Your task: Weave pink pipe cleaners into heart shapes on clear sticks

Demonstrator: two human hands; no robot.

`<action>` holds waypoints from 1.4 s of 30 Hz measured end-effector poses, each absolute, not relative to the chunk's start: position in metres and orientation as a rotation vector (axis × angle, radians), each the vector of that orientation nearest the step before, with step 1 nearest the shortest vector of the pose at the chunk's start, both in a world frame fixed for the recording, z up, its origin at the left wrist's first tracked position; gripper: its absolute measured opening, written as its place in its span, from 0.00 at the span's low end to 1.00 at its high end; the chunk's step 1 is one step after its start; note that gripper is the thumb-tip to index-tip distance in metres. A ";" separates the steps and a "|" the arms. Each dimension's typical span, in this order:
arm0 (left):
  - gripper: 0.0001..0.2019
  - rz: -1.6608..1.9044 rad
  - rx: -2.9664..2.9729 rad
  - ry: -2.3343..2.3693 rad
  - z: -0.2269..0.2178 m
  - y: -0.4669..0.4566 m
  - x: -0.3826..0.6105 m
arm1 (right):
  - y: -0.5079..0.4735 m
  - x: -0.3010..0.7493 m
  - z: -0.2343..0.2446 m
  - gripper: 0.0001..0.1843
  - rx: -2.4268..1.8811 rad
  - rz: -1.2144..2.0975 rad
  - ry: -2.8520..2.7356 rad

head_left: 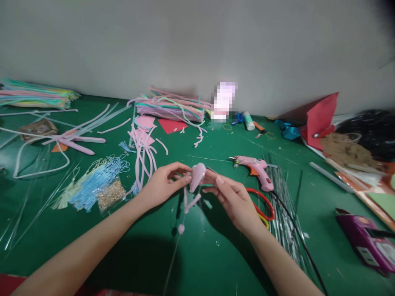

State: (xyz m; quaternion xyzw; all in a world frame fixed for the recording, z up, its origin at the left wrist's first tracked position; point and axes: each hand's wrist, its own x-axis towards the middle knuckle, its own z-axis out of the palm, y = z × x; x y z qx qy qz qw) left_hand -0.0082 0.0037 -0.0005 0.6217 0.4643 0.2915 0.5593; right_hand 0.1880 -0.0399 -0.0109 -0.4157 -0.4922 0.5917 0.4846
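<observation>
In front of me, a folded pale pink pipe-cleaner shape (198, 176) is raised above the green table. My left hand (163, 181) pinches it from the left between thumb and fingers. From the other side, my right hand (236, 199) is closed with its fingertips against the shape's right edge; a thin dark piece shows there, too small to name. Below hang bent pink pipe-cleaner strips (191, 203) and a small pink ball (181, 229) on a thin clear strand. Just beyond my right hand lies a pink glue gun (257, 169), with red-handled scissors (267, 203) partly behind the hand.
Left of my hands are blue tassels (88, 187), a bag of gold beads (111, 194) and loose pink pipe cleaners (145, 160). Pipe-cleaner bundles (173, 110) line the wall near a lit, blurred-out screen (224, 98). A black cord, clear strips (286, 222) and a purple power strip (367, 242) lie right.
</observation>
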 end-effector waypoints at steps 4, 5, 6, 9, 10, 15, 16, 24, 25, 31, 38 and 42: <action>0.25 0.682 0.991 0.746 0.002 -0.003 -0.003 | -0.046 0.190 -0.003 0.13 -1.107 0.893 -1.580; 0.28 0.676 0.901 0.673 0.003 -0.004 -0.002 | -0.046 0.191 -0.002 0.13 -1.132 0.767 -1.637; 0.29 0.664 0.838 0.619 0.003 -0.005 -0.001 | -0.046 0.192 -0.001 0.13 -1.155 0.666 -1.680; 0.21 0.655 0.830 0.615 0.002 -0.005 0.000 | -0.045 0.197 0.001 0.13 -1.189 0.592 -1.714; 0.19 0.665 0.865 0.659 0.002 -0.005 0.000 | -0.044 0.199 0.002 0.13 -1.191 0.630 -1.685; 0.15 0.635 0.928 0.807 -0.006 -0.002 -0.002 | -0.037 0.219 0.005 0.12 -1.257 0.845 -1.323; 0.15 0.634 0.924 0.825 -0.007 -0.001 -0.002 | -0.035 0.223 0.004 0.13 -1.265 0.862 -1.240; 0.19 0.670 0.964 0.933 -0.008 0.001 -0.003 | -0.023 0.231 -0.011 0.15 -1.477 1.059 -1.140; 0.19 0.667 0.961 0.945 -0.007 0.001 -0.003 | -0.023 0.228 -0.013 0.16 -1.478 1.116 -1.173; 0.23 0.639 0.947 1.013 -0.003 -0.001 0.000 | -0.030 0.205 -0.013 0.16 -1.360 1.460 -1.207; 0.19 0.590 0.988 0.957 -0.003 -0.001 -0.004 | -0.033 0.202 -0.014 0.12 -1.227 1.573 -1.029; 0.12 0.443 1.079 0.983 -0.002 -0.001 -0.005 | -0.032 0.202 -0.014 0.12 -1.204 1.565 -0.931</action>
